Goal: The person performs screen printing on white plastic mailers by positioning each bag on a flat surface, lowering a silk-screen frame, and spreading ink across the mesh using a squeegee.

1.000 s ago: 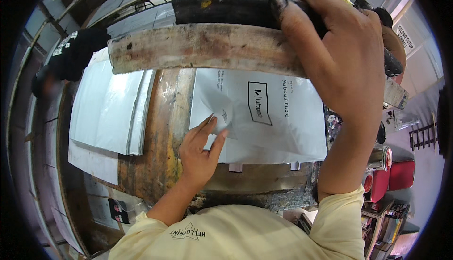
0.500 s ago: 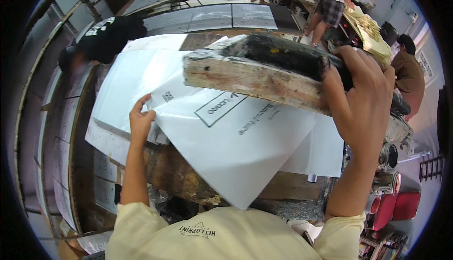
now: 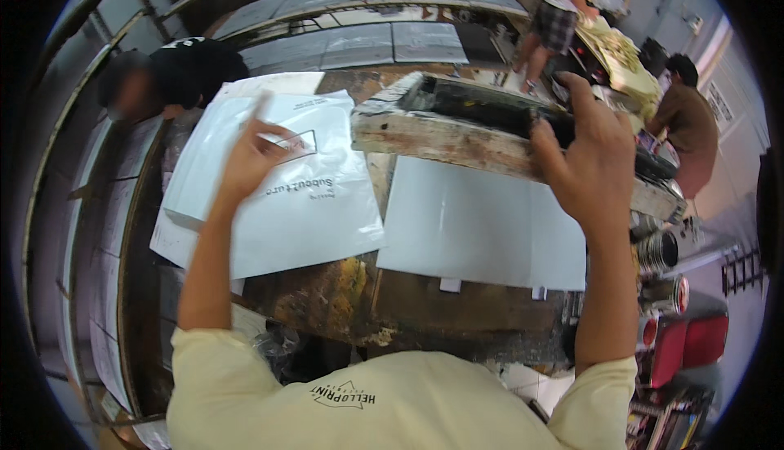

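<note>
A wooden screen-printing frame, dark with ink inside, is held tilted up over the table by my right hand, which grips its right end. Beneath it lies a smooth white sheet with small tabs at its near edge. To the left, a printed white plastic bag rests on a stack of white bags. My left hand is over that bag, blurred by motion, its fingers apart and nothing gripped. Whether it touches the bag, I cannot tell.
A stained worktable carries everything. Racks with flat white sheets stand beyond and at left. A person in black bends at the left. Two others are at the far right. Ink cans and a red chair stand at right.
The printed bag has moved from under the raised frame leftward onto the stack, baring the white sheet. My left hand has let go of its corner. The frame stays raised in my right hand.
</note>
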`<control>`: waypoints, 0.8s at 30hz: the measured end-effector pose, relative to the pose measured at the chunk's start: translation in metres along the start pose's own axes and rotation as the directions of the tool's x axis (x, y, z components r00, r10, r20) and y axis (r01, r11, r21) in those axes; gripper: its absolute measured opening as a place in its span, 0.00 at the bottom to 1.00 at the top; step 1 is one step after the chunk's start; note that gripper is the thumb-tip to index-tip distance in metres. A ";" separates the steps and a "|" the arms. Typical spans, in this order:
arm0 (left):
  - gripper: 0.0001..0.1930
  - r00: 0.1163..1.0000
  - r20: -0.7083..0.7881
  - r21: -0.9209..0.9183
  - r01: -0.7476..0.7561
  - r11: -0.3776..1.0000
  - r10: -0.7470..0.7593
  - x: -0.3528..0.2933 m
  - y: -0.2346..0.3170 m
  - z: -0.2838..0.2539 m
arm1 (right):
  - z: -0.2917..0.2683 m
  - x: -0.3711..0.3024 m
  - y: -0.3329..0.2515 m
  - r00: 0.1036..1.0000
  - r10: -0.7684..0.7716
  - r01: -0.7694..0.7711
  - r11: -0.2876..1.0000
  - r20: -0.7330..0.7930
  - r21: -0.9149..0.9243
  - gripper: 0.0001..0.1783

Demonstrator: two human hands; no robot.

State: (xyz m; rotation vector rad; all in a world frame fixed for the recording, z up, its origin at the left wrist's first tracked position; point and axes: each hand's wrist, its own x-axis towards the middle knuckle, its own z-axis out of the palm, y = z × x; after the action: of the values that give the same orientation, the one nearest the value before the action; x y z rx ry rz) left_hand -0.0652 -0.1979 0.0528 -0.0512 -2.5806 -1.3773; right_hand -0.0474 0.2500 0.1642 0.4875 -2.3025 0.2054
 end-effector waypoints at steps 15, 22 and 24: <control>0.65 0.996 0.009 0.422 -0.081 0.903 0.086 -0.184 -0.044 0.202 | 0.080 -0.226 -0.026 0.771 -0.072 -0.123 0.958 0.632 0.259 0.26; 0.60 0.999 0.046 0.443 -0.015 0.896 -0.006 -0.185 -0.041 0.199 | 0.139 -0.203 -0.003 0.829 -0.061 -0.080 0.971 0.556 0.226 0.34; 0.65 0.997 0.078 0.444 -0.037 0.895 0.003 -0.186 -0.044 0.196 | 0.173 -0.171 0.017 0.822 -0.043 -0.086 0.976 0.568 0.199 0.31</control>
State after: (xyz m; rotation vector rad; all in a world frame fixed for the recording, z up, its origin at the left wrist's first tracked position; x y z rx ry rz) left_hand 0.0768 -0.0482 -0.1272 -0.0565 -2.8817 -0.7570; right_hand -0.0578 0.2638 -0.0790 0.7102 -2.8942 0.3654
